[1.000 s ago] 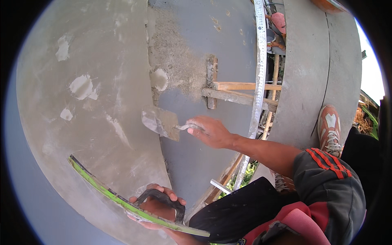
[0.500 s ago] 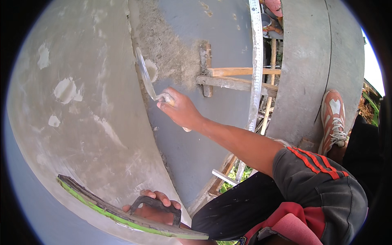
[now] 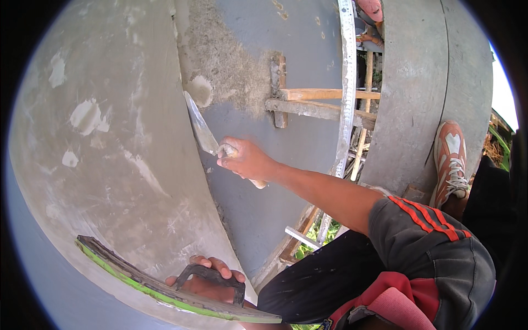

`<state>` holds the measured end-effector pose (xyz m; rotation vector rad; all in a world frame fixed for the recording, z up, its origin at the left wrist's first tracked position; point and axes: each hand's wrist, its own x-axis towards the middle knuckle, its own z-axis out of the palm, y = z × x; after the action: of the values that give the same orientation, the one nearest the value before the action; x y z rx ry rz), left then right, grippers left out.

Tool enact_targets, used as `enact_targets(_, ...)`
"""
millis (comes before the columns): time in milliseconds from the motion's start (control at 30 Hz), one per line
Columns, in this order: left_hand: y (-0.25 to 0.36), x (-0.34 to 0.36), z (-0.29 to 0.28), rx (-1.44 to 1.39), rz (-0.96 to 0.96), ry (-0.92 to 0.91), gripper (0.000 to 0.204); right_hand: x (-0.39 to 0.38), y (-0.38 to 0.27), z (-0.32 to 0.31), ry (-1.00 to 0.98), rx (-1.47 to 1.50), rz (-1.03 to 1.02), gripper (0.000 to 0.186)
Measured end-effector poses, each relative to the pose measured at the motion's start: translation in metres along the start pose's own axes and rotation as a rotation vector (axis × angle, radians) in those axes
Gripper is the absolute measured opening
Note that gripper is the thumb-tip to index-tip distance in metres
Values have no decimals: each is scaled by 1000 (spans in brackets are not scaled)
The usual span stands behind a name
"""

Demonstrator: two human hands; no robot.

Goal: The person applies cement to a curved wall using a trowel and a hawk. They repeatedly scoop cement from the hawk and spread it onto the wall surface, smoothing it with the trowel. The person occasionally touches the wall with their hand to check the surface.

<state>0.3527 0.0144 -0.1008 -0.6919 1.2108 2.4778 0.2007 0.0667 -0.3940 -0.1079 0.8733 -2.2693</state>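
My right hand (image 3: 245,161) grips the pale handle of a metal trowel (image 3: 201,126), its blade lying along the border between the beige plastered wall (image 3: 126,66) and the grey, rougher recessed surface (image 3: 258,143). A round pale patch (image 3: 199,90) sits just beside the blade's tip. At the lower left my left hand (image 3: 212,279) is closed round the black handle of a long float (image 3: 137,280) with a green edge, which is held near the plastered wall.
A long pale metal bar (image 3: 347,66) runs beside wooden braces (image 3: 313,110). A concrete plank (image 3: 415,82) is at the right, my shoe (image 3: 448,162) on it. At the top, a person in a pink cap (image 3: 369,8) is partly visible. Green plants (image 3: 500,143) show at the right edge.
Since a second ago, my right hand and trowel have moved up, then slightly down along the border, the blade turning steeper. The float has sunk a little lower in view as the view shifted.
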Motion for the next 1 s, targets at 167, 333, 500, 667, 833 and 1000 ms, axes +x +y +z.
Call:
enact_targets(167,4,-4,-30,190,34,-134,67,-21,30,7,31,-25,34,19)
enact_targets(333,-11,-7,-18,-31,106,11,84,26,-10,-9,93,135,-63,19)
enact_targets(500,-12,8,-23,-54,163,-1,84,20,-17,-9,50,-2,-50,19)
enact_targets(667,-6,17,-10,1,74,-1,83,-12,77,25,64,-45,-214,21)
enact_targets(833,-11,13,-20,51,74,-35,76,18,-15,-23,101,163,-18,24)
enact_targets(1000,-7,3,-41,184,134,-192,58,53,-54,-34,72,133,-129,20)
